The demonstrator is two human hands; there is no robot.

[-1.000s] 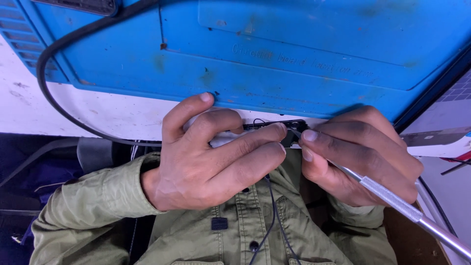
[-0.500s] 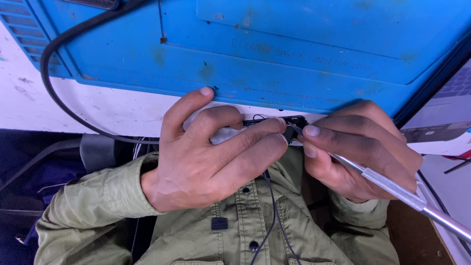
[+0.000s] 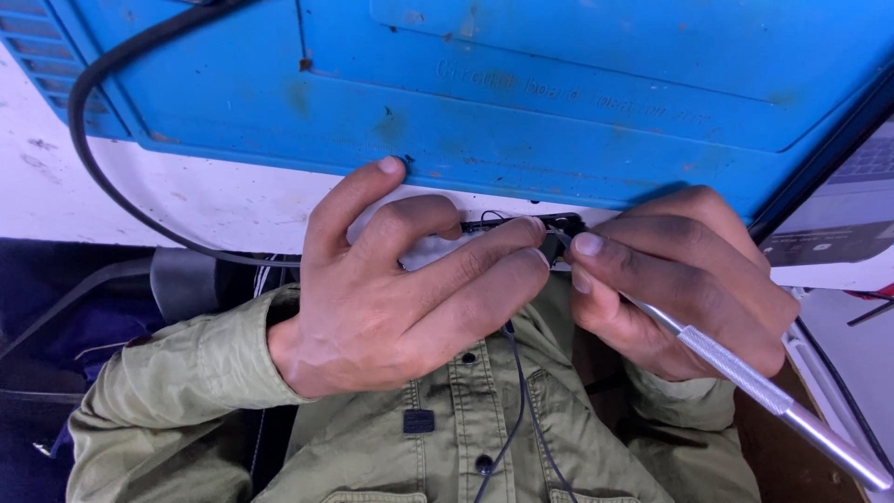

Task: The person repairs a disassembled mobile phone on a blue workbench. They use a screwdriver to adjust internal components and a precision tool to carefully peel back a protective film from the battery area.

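part (image 3: 521, 225), small and black, sits at frame centre, pinched by left hand (image 3: 410, 279); right hand (image 3: 680, 279) grips metal tool (image 3: 745, 377), tip touching part, below blue mat (image 3: 559, 93).

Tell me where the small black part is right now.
In the head view, the small black part sits centre frame, pinched between the left hand and right hand, just below the blue mat edge, with the metal tool tip on it.

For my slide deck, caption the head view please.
Left hand pinches a small black part while right hand holds a metal tool to it.
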